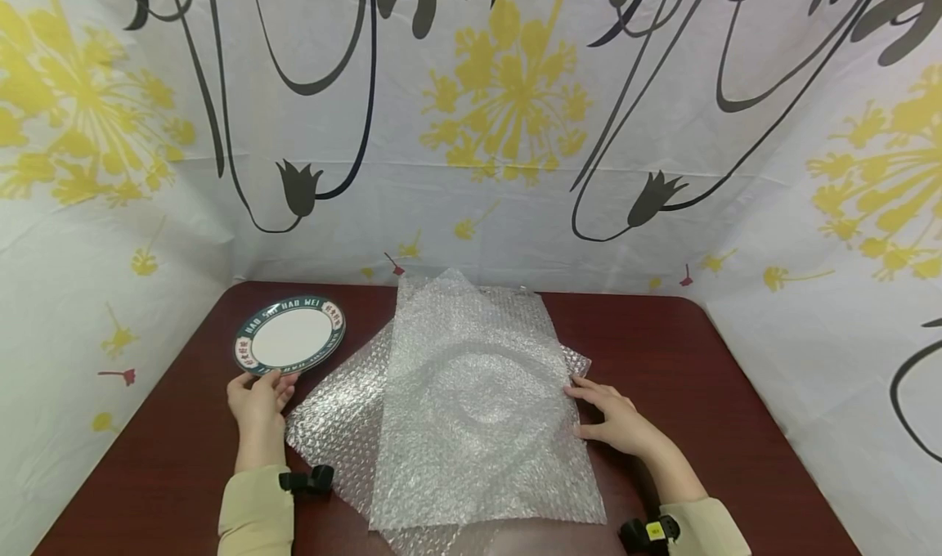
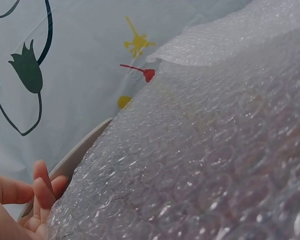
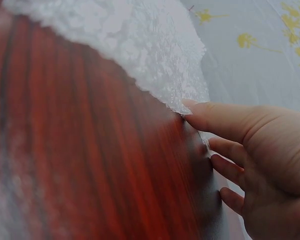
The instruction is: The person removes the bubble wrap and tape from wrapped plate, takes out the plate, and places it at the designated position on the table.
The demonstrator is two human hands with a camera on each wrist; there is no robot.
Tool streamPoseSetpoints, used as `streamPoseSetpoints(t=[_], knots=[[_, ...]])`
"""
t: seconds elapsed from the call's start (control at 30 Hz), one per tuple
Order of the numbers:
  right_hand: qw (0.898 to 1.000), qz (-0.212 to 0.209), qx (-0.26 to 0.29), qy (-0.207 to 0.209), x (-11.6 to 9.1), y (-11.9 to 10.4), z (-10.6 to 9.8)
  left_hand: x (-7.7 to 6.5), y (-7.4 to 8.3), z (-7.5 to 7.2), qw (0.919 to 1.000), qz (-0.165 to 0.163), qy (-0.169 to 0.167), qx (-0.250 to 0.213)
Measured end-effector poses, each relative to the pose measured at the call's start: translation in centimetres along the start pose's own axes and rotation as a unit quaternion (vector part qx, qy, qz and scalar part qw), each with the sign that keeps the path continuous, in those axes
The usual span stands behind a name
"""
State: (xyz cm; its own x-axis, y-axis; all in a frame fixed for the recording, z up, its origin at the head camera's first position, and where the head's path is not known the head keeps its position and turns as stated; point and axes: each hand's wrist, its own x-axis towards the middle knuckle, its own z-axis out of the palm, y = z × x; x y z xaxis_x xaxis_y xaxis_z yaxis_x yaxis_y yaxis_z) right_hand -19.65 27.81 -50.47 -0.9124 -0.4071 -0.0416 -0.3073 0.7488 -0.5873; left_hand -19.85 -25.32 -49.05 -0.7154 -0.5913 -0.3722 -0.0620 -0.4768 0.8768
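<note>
A round plate (image 1: 290, 337) with a white centre and a dark green lettered rim is at the table's back left. My left hand (image 1: 259, 405) pinches its near rim; in the left wrist view the fingers (image 2: 44, 192) are partly hidden by bubble wrap. Two overlapping sheets show mid-table: an upper bubble wrap sheet (image 1: 471, 474) and a lower, slanted bubble wrap sheet (image 1: 342, 409). A grey ring shows through the upper one; what makes it is hidden. Fingers spread, my right hand (image 1: 621, 421) touches the upper sheet's right edge, the thumb (image 3: 215, 117) apart from the fingertips.
The dark red wooden table (image 1: 684, 376) extends beneath everything. Around its back and sides hangs a white cloth (image 1: 471, 229) with yellow and grey flower prints.
</note>
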Motion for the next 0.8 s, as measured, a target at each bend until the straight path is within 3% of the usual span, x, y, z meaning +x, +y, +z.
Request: streamPoseSetpoints(t=[0.8], knots=[[1.000, -0.003, 0.004, 0.002, -0.06, 0.13, 0.03, 0.22, -0.31, -0.05, 0.9998, -0.006, -0.015, 0.008]])
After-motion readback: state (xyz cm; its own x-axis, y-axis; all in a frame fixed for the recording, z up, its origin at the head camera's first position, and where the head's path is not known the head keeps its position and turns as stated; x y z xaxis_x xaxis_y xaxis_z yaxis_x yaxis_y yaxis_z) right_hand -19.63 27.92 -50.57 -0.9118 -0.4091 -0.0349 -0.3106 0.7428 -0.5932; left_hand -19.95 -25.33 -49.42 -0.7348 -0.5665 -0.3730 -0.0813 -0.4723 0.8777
